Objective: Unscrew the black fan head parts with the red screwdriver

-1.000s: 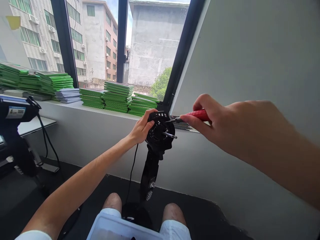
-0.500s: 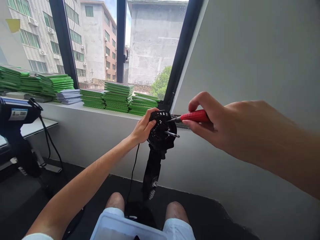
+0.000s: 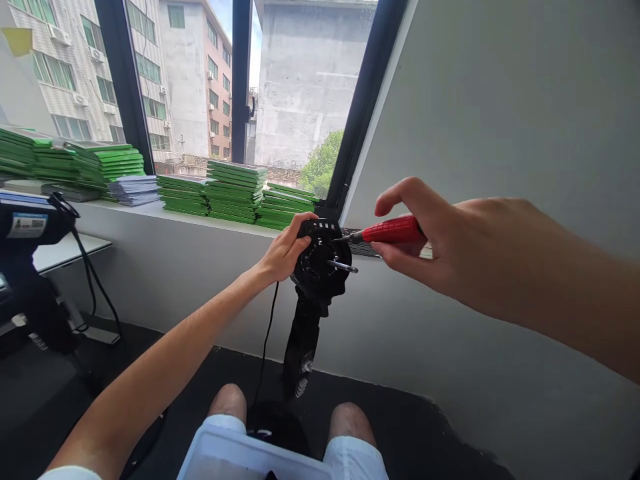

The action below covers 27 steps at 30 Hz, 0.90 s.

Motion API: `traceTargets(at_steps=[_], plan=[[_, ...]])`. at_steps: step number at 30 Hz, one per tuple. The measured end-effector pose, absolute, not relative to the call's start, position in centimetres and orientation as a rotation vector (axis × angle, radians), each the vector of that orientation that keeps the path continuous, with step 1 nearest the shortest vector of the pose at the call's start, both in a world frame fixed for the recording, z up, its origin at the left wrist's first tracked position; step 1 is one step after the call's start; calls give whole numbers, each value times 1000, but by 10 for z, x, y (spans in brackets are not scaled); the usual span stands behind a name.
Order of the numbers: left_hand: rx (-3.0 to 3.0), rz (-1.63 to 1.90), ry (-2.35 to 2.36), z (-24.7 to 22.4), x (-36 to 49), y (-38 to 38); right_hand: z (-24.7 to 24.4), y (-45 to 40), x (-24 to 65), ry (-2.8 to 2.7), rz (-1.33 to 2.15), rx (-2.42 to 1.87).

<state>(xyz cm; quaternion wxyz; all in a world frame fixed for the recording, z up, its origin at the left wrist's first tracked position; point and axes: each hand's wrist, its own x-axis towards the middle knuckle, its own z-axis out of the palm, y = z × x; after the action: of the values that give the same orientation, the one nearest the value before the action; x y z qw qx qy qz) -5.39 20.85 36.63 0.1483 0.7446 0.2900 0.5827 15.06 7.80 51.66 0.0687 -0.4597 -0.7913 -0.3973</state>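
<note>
A black fan motor head (image 3: 320, 277) with a bare metal shaft (image 3: 343, 267) sticking out of its front tops a dark stand (image 3: 300, 340). My left hand (image 3: 286, 252) is wrapped round its upper left edge. In my right hand (image 3: 425, 230) is a screwdriver (image 3: 395, 230) with a red handle, held with the thumb below while the index finger is raised and bent off the handle. The driver's thin tip meets the front of the motor head, above the shaft. Whether it sits in a screw is too small to tell.
A white plastic tray (image 3: 200, 457) rests on my lap, with a dark thing partly visible in it. Green stacked books (image 3: 233, 193) line the windowsill. At the left stands another black device (image 3: 30, 223) with hanging cables, beside a white table (image 3: 75, 250). A grey wall (image 3: 500, 100) rises at the right.
The right index finger has lifted farther off the red handle. Both hands, the screwdriver and the motor head keep nearly the same places, and the whole view has shifted slightly.
</note>
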Motion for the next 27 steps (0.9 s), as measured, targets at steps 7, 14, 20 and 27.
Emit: traceTargets(at_steps=[7, 14, 20, 27], plan=[[2153, 1698, 819, 364, -54, 211, 517, 83, 152, -2374, -1202, -1414], [2141, 1754, 830, 361, -54, 213, 515, 82, 149, -2221, -1383, -1524], [2190, 1741, 848, 361, -54, 213, 513, 85, 152, -2277, -1325, -1357], [2137, 1741, 827, 359, -54, 213, 512, 87, 154, -2375, -1077, -1330]])
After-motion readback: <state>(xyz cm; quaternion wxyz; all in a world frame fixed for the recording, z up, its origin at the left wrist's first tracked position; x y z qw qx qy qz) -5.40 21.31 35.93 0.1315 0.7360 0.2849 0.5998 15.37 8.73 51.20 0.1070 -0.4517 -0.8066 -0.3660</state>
